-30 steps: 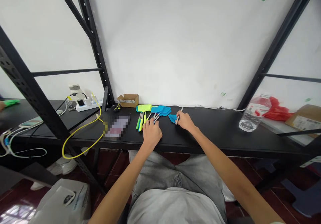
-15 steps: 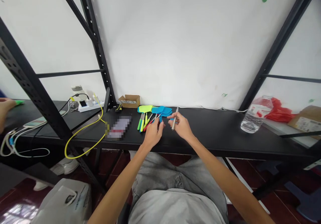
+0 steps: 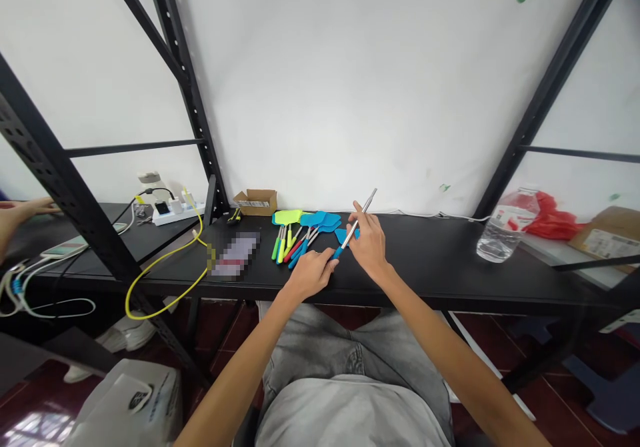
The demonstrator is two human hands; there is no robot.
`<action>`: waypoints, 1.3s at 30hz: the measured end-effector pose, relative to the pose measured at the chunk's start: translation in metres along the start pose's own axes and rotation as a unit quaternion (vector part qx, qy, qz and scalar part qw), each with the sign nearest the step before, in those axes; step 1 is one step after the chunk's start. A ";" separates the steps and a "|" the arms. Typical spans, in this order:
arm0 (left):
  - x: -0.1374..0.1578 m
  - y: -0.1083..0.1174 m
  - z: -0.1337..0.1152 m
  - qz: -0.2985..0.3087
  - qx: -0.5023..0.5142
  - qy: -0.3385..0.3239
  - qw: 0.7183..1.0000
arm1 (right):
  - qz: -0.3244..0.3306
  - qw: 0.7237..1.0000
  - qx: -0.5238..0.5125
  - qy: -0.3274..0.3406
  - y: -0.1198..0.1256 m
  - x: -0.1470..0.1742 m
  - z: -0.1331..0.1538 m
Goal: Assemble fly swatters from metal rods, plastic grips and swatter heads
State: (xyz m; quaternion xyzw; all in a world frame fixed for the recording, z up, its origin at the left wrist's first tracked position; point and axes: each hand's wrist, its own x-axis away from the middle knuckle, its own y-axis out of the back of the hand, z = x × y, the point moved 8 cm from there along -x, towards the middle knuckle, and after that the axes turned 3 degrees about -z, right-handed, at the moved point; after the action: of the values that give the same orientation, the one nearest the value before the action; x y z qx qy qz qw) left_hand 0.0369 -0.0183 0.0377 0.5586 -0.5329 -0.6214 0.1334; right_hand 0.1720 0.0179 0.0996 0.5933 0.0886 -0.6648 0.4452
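My left hand (image 3: 311, 275) is closed round the lower end of a blue handle (image 3: 338, 252). From that handle a silver metal rod (image 3: 367, 201) slants up to the right, its tip bare and pointing at the wall. My right hand (image 3: 369, 240) grips the rod partway along, with fingers round it. Behind the rod, a loose blue flat head (image 3: 344, 235) lies partly hidden by my right hand. To the left lie several tools with flat paddle heads, yellow-green heads (image 3: 287, 217) and blue heads (image 3: 320, 220), on metal shafts with green, yellow, red and blue handles (image 3: 299, 255).
On the black table (image 3: 430, 260) stand an open cardboard box (image 3: 256, 202) and a blurred-out flat item (image 3: 235, 255). A yellow cable (image 3: 155, 268) hangs over the front edge. A large water bottle (image 3: 503, 230) stands at right. Another person's hand (image 3: 23, 217) is at far left.
The rod, earlier upright in my right hand apart from my left, now slants and lines up with the blue handle in my left hand. My left hand has moved nearer, away from the pile.
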 end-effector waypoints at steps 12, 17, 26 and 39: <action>-0.002 0.000 0.007 -0.007 0.065 0.013 0.998 | 0.116 0.987 -0.011 0.108 -0.036 0.035 0.023; -0.004 0.008 0.017 -0.050 0.117 0.071 0.989 | 0.170 0.982 -0.024 0.080 -0.027 0.029 -0.009; -0.004 0.007 0.017 -0.045 0.110 0.074 0.990 | 0.403 0.903 0.030 -0.142 -0.096 0.016 -0.126; -0.004 0.001 0.016 -0.011 -0.010 0.076 0.997 | -0.014 0.813 -0.445 -0.376 -0.076 -0.003 -0.180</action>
State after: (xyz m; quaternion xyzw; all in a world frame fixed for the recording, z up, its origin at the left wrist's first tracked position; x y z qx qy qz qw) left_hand 0.0245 -0.0078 0.0374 0.6087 -0.5089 -0.5838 0.1725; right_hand 0.2462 0.1801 0.0206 0.0331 0.2093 -0.7300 0.6498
